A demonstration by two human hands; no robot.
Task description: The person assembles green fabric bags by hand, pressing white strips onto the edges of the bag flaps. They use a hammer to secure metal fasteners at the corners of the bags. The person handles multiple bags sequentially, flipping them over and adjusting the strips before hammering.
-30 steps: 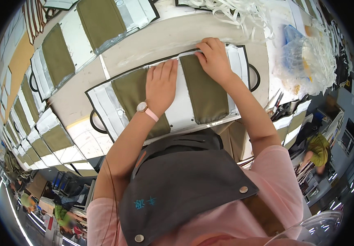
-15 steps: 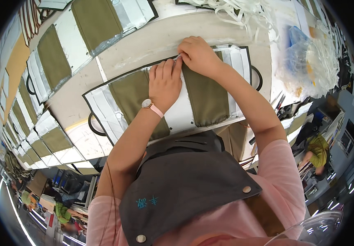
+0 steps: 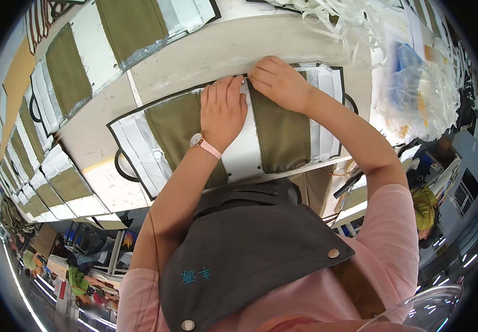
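Observation:
A wide fabric panel (image 3: 238, 145) lies across the table in front of me. It has white and olive green bands, black edging and a black loop handle at each end. My left hand (image 3: 223, 113), with a pink-strapped watch on the wrist, lies on the panel, its fingers reaching to the far edge. Just to its right, my right hand (image 3: 277, 83) has its fingers bent over that same edge, on top of the right olive band, and grips it. A small shiny spot shows at the edge between the hands. The right fingertips are partly hidden.
A similar panel (image 3: 131, 33) lies beyond, at the far left. Several more panels (image 3: 64, 180) are stacked on the left. White strips (image 3: 349, 27) lie in a heap at the far right, near a clear plastic bag (image 3: 416, 99). Other people work in the background.
My hands have moved slightly apart along the panel's far edge; earlier their fingertips met there. The right hand has shifted a little right and nearer to me.

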